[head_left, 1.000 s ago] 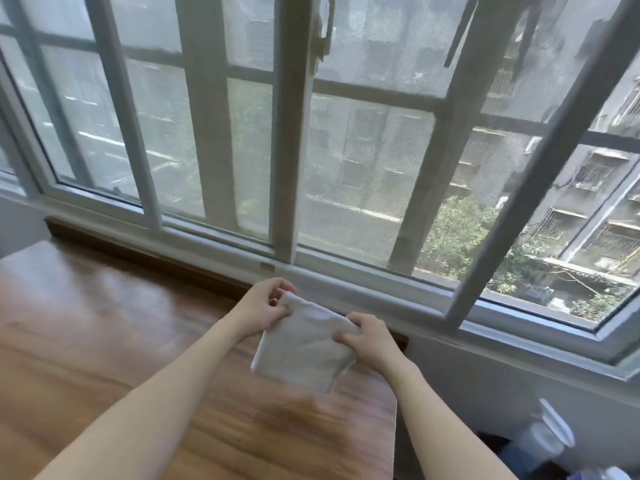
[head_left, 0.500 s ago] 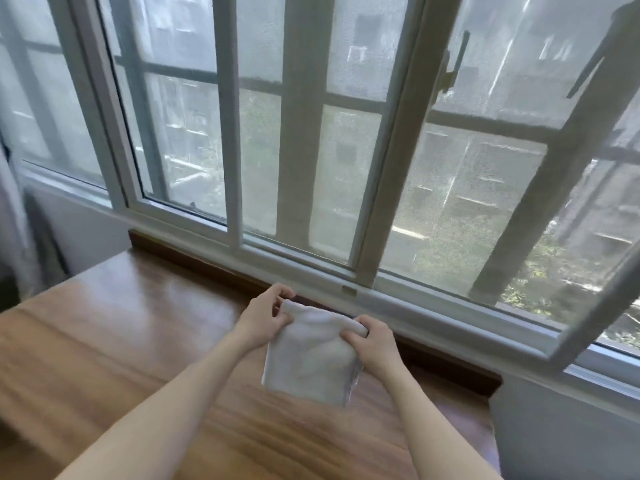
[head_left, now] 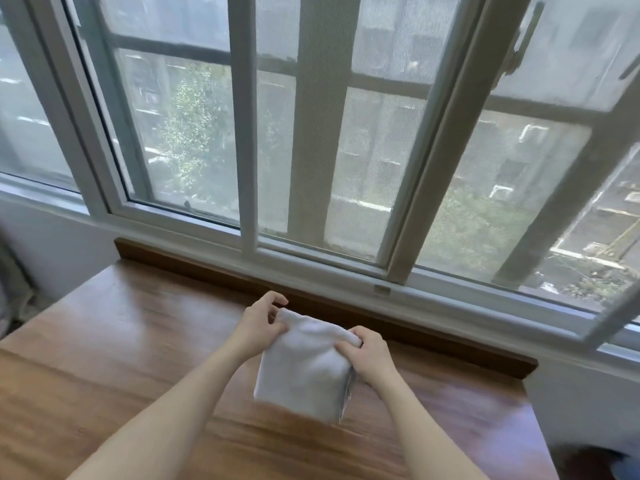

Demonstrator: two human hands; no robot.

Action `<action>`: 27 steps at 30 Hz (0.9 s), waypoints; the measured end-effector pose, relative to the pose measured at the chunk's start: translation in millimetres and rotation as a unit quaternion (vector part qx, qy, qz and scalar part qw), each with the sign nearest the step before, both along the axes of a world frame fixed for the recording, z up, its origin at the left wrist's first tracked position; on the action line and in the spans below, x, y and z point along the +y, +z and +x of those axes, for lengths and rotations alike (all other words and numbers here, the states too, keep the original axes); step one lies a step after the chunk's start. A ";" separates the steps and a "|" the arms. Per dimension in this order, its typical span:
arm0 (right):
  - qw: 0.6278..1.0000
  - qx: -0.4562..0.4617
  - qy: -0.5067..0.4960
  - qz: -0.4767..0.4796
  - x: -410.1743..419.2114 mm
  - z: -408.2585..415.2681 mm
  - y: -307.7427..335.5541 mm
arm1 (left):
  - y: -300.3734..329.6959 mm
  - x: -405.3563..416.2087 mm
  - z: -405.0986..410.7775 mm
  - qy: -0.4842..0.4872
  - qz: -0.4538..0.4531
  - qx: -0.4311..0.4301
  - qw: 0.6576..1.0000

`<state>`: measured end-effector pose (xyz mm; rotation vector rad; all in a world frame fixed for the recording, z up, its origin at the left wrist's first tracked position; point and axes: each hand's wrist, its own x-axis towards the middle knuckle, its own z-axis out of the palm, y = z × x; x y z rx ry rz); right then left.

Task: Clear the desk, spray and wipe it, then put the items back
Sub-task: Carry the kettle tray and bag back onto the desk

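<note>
The cloth [head_left: 304, 367], white and folded to a rough square, hung just above the bench [head_left: 121, 341], near the far edge, held up by its top corners and not touching the wood as far as I could tell. Vs a sec ago it hardly moved rel. to the hands: same fold, same two-corner hold, lower edge hanging free w/ a darker edge showing at the lower right.

Left hand [head_left: 258, 327] pinched the top left corner, thumb and fingers curled on the fabric. Right hand [head_left: 369, 353] pinched the top right corner the same way. So both grips were closed on the cloth, neither let go.

What did change was the view: my head cam swung left, so the window [head_left: 311, 133] frame slid right in the pic, and the far left corner of the bench came into sight, plus a bit of wall at left. The container seen low right earlier dropped out of frame.

My read: bench top in view carried no items, so clearing looked done. No spray bottle in sight, and I couldn't tell if the wood was wet; there was sheen, prob. window light. Cloth folded and ready, I'd judge wiping was about to start, likely from the left end.
</note>
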<state>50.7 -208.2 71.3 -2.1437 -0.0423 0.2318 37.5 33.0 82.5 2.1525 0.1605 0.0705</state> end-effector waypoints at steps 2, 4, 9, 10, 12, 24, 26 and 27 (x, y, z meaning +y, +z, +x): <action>1.000 0.011 0.011 -0.008 9.4 7.0 -4.6 | -6.8 9.7 6.6 0.006 0.002 0.008 1.000; 0.999 0.021 0.021 -0.012 18.6 15.3 -8.8 | -11.7 19.1 12.1 0.018 0.005 0.016 1.000; 0.999 0.047 0.025 -0.010 38.5 35.9 -20.9 | -29.0 38.5 29.2 0.040 0.005 0.026 0.999; 0.998 0.053 0.021 -0.017 40.8 38.0 -23.7 | -34.8 39.6 31.6 0.042 0.002 0.031 0.999; 0.998 0.061 0.006 -0.025 44.4 43.5 -28.2 | -45.3 41.1 39.0 0.037 -0.009 0.043 0.998; 0.987 0.077 -0.124 -0.063 58.4 86.1 -55.7 | -84.9 42.1 111.6 0.002 -0.023 0.090 0.996; 0.984 0.082 -0.139 -0.070 62.3 93.6 -64.4 | -92.7 41.2 121.3 0.010 -0.032 0.099 0.995; 0.983 0.089 -0.145 -0.075 63.7 97.6 -68.8 | -96.4 40.2 125.7 0.012 -0.035 0.103 0.994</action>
